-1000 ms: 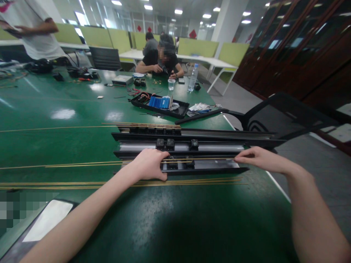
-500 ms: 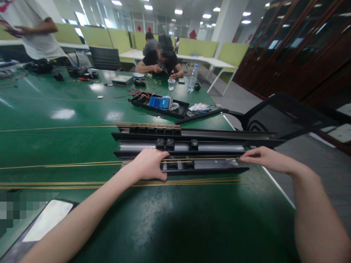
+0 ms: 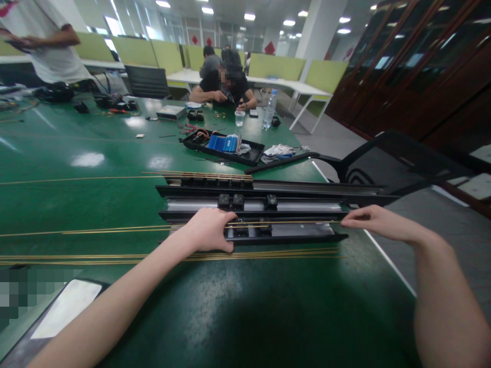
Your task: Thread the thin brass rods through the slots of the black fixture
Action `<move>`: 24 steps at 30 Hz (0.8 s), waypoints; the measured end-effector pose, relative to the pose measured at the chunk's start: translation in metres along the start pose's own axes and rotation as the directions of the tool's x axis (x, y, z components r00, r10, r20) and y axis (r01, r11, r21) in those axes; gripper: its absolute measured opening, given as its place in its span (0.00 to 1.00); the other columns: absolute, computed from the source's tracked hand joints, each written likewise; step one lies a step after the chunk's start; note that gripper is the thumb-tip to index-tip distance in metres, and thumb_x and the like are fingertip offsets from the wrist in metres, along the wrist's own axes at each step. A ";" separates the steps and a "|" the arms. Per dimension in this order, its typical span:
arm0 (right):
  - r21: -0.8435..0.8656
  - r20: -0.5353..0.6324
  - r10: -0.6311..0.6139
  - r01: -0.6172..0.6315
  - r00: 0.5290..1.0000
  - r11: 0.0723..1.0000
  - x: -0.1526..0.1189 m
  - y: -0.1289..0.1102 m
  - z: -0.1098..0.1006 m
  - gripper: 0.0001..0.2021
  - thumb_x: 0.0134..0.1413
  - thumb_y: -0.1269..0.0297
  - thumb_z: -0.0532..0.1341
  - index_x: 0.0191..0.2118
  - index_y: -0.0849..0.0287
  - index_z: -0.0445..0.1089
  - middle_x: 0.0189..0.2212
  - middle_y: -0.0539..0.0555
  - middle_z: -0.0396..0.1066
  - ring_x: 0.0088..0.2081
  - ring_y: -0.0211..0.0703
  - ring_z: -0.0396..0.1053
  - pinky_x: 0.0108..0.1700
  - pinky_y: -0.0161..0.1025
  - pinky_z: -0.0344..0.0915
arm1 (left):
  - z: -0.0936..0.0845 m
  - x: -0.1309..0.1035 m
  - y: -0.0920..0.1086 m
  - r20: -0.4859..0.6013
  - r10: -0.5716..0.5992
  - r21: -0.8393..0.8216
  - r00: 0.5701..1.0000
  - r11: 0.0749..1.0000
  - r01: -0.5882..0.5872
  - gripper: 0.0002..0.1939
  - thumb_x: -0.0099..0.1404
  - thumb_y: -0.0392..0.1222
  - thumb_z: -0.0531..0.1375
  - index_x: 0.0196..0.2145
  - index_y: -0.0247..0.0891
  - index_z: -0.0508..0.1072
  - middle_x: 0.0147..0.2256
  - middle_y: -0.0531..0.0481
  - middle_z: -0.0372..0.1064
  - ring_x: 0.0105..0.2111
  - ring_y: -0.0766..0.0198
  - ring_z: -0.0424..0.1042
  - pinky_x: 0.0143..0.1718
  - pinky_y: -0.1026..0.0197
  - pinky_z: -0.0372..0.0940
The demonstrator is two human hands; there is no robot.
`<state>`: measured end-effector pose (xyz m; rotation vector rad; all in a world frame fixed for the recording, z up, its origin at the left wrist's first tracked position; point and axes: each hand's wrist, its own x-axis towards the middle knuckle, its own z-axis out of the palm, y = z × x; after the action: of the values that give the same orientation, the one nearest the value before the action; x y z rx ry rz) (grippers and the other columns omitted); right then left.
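My right hand (image 3: 364, 219) pinches the right end of a thin brass rod (image 3: 303, 222) just past the end of the nearest black-edged rail (image 3: 299, 238). The rod runs leftward along this rail, over the small black blocks (image 3: 264, 228) sitting in its channel. My left hand (image 3: 209, 230) is clasped across the same rail, thumb on its near side and fingers over the block beside it; its fingertips are partly hidden. More thin rods (image 3: 115, 229) extend left from under that hand. Several loose brass rods (image 3: 268, 254) lie on the green table in front of the rail.
Behind are a second rail (image 3: 307, 206) with black blocks and a third rail (image 3: 307, 188) topped by rods. Farther back lie a black tray (image 3: 253, 152) and gloves (image 3: 278, 153). A mesh chair (image 3: 402, 158) stands right. A co-worker (image 3: 230, 82) sits opposite; another person (image 3: 49, 46) stands left.
My right hand has moved slightly to the right, drawing the rod's end farther beyond the rail. My left hand stays in place on the rail.
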<state>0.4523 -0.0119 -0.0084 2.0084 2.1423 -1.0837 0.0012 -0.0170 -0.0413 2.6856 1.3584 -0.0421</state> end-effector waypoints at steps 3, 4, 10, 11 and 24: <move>-0.007 -0.013 0.004 -0.004 1.000 1.000 -0.001 0.005 -0.001 0.24 0.54 0.42 0.61 0.42 0.57 0.81 0.44 0.58 0.80 0.47 0.58 0.73 0.52 0.45 0.64 | -0.001 0.000 0.001 0.008 -0.005 -0.004 1.000 1.000 0.005 0.32 0.49 0.57 0.64 0.51 0.42 0.74 0.42 0.43 0.79 0.39 0.47 0.78 0.38 0.53 0.69; -0.007 -0.015 0.004 -0.004 1.000 1.000 -0.001 0.006 -0.001 0.24 0.54 0.42 0.61 0.42 0.57 0.81 0.44 0.58 0.80 0.47 0.58 0.73 0.53 0.45 0.64 | -0.001 0.000 0.001 0.008 -0.006 -0.003 1.000 1.000 0.006 0.32 0.49 0.57 0.64 0.50 0.42 0.74 0.41 0.43 0.79 0.39 0.47 0.78 0.38 0.53 0.69; -0.005 -0.015 0.013 -0.013 1.000 1.000 -0.001 0.013 -0.003 0.23 0.55 0.43 0.61 0.43 0.56 0.82 0.44 0.57 0.80 0.48 0.58 0.73 0.52 0.44 0.64 | -0.001 0.000 0.000 0.011 -0.003 0.005 1.000 1.000 0.003 0.32 0.49 0.57 0.64 0.50 0.42 0.74 0.40 0.43 0.79 0.39 0.47 0.78 0.38 0.54 0.69; -0.004 -0.016 0.015 -0.015 1.000 1.000 -0.001 0.014 -0.003 0.23 0.55 0.43 0.61 0.43 0.56 0.82 0.44 0.57 0.80 0.48 0.58 0.73 0.52 0.43 0.64 | -0.001 0.000 -0.001 0.011 -0.004 0.006 1.000 1.000 0.004 0.32 0.49 0.57 0.64 0.51 0.42 0.74 0.40 0.43 0.79 0.39 0.47 0.78 0.38 0.53 0.69; 0.002 -0.028 0.029 -0.029 0.999 1.000 -0.002 0.019 -0.005 0.23 0.55 0.42 0.61 0.43 0.55 0.81 0.45 0.57 0.79 0.50 0.59 0.71 0.55 0.45 0.62 | -0.002 0.000 -0.005 0.033 -0.049 -0.028 0.998 0.998 0.049 0.36 0.50 0.59 0.64 0.55 0.44 0.73 0.42 0.43 0.79 0.41 0.47 0.77 0.41 0.54 0.68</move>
<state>0.4718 -0.0127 -0.0124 2.0612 2.1186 -1.0596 -0.0031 -0.0133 -0.0396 2.6166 1.4045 -0.0693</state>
